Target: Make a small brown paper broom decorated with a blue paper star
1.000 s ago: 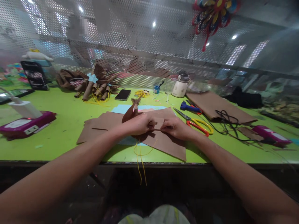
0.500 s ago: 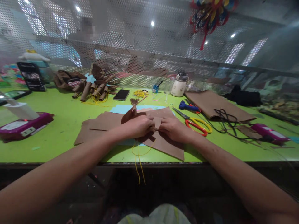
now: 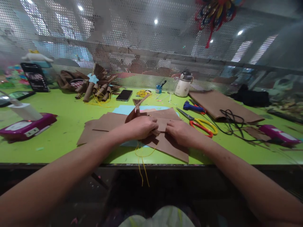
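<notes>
On green table (image 3: 66, 126): left hand (image 3: 139, 127) grips paper roll (image 3: 133, 114); right hand (image 3: 181, 132) fingers (image 3: 169, 127) pinch it.

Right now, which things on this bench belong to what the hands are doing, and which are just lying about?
In use: brown paper roll, gripped by the left hand, with the right hand at its pleated end; brown paper sheets underneath; yellow string dangling below.
Lying about: scissors, phone, white jar, black cord, pink case.
</notes>
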The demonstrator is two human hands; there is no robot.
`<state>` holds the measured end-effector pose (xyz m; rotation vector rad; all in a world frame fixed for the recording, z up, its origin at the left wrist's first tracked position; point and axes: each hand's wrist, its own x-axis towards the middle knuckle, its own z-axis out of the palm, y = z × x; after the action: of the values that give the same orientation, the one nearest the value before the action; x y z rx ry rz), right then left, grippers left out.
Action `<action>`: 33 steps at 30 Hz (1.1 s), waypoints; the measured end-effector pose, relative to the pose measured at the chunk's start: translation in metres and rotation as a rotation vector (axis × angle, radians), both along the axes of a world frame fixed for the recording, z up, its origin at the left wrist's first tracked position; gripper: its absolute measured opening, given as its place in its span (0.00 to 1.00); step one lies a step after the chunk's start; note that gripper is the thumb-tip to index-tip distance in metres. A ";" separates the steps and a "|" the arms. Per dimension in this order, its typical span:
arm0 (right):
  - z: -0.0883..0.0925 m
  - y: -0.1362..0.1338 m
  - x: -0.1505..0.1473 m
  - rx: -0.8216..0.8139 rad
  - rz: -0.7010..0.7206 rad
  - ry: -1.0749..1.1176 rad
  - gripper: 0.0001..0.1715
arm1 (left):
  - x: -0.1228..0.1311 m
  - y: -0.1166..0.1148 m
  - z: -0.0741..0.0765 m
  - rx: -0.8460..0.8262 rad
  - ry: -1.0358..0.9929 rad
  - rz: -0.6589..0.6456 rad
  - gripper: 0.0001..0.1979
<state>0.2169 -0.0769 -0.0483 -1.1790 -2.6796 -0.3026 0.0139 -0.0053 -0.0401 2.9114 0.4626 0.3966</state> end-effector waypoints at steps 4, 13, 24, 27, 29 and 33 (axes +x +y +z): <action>0.001 -0.004 -0.002 0.062 -0.033 -0.104 0.08 | -0.001 -0.007 0.006 -0.066 -0.040 0.020 0.03; 0.003 -0.010 -0.005 0.117 -0.033 -0.184 0.07 | 0.001 -0.011 0.008 0.257 0.130 -0.017 0.03; -0.002 -0.011 -0.010 0.220 -0.067 -0.064 0.10 | 0.003 -0.008 0.017 -0.100 0.023 0.146 0.13; 0.001 -0.011 -0.012 0.307 -0.095 -0.009 0.11 | 0.003 -0.006 0.018 -0.328 -0.067 0.226 0.16; 0.003 -0.011 -0.014 0.346 -0.102 0.002 0.12 | 0.003 -0.007 0.018 -0.497 -0.108 0.239 0.16; 0.003 -0.010 -0.016 0.368 -0.101 0.037 0.13 | 0.004 -0.011 0.018 -0.811 -0.126 0.215 0.14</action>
<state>0.2012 -0.0869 -0.0455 -1.1874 -2.3966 -0.7445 0.0175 -0.0163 -0.0221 2.0521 0.7154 0.3170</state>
